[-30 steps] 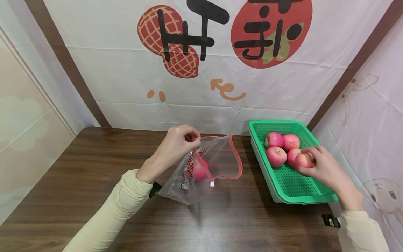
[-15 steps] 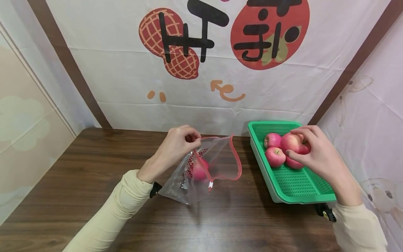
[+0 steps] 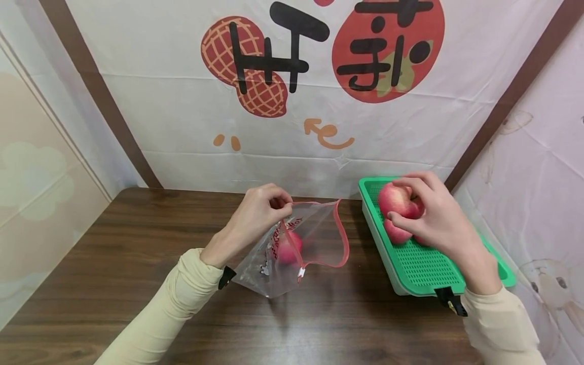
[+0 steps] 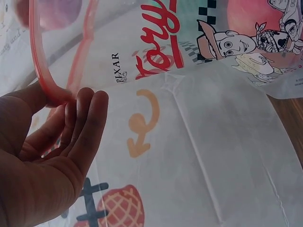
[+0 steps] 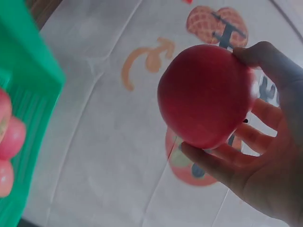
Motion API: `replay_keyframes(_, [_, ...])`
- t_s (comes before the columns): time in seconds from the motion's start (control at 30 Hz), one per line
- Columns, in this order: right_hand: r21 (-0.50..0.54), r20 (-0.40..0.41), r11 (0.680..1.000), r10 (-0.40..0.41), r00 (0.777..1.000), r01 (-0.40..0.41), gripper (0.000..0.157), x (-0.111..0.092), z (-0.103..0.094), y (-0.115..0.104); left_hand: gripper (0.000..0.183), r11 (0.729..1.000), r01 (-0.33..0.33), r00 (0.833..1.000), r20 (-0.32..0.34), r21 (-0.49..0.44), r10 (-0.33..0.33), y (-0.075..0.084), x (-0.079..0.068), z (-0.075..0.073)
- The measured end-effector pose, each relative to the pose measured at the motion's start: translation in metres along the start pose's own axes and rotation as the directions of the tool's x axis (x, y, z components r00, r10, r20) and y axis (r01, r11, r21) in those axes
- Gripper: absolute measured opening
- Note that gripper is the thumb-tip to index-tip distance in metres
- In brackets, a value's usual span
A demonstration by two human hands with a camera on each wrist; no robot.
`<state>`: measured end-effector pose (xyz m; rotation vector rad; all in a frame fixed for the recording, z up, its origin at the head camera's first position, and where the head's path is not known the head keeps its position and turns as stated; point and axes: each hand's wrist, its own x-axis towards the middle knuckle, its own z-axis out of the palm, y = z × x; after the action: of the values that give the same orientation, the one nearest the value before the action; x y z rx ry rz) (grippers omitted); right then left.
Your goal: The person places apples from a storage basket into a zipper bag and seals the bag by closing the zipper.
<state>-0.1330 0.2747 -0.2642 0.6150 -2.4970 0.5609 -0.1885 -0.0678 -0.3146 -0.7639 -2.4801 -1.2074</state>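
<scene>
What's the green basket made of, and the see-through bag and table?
Green basket: probably plastic, slightly shiny, with neat rows of holes. See-through bag: likely thin, glossy plastic; an apple shows through. Table: brown grain, soft shine; maybe real wood, maybe wood-look coating.

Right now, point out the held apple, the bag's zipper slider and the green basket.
Held apple point(image 5: 206, 97): right wrist view, skin's middle.
Zipper slider point(image 3: 301, 272): head view, white body.
Green basket point(image 3: 429, 268): head view, bare mesh floor.
</scene>
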Motion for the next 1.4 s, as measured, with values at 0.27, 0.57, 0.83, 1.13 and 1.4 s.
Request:
replay_keyframes(0.27, [0.058,-0.001,0.990,-0.130,0.992,0.129,0.055,0.015,0.014,-0.029,0.011,1.000,0.005,1.000,-0.011,0.003,-0.005,0.000,0.001,0.000])
replay_keyframes(0.57, [0.171,0.085,0.963,-0.226,0.970,0.209,0.051,0.027,0.040,-0.062,0.012,1.000,0.020,1.000,-0.015,0.004,-0.019,0.002,0.001,0.000])
replay_keyframes(0.83, [0.192,0.196,0.954,-0.266,0.944,0.230,0.050,0.025,0.077,-0.077,0.010,1.000,0.022,1.000,-0.008,-0.002,-0.022,0.004,0.002,0.000])
replay_keyframes(1.13, [0.290,0.301,0.937,-0.283,0.911,0.195,0.043,0.021,0.112,-0.085,0.009,0.999,0.036,0.999,-0.016,0.009,-0.036,0.007,0.003,0.000])
replay_keyframes(1.4, [0.344,0.352,0.920,-0.313,0.882,0.189,0.019,0.021,0.138,-0.094,0.008,1.000,0.025,1.000,-0.009,0.012,-0.025,0.011,0.004,0.002])
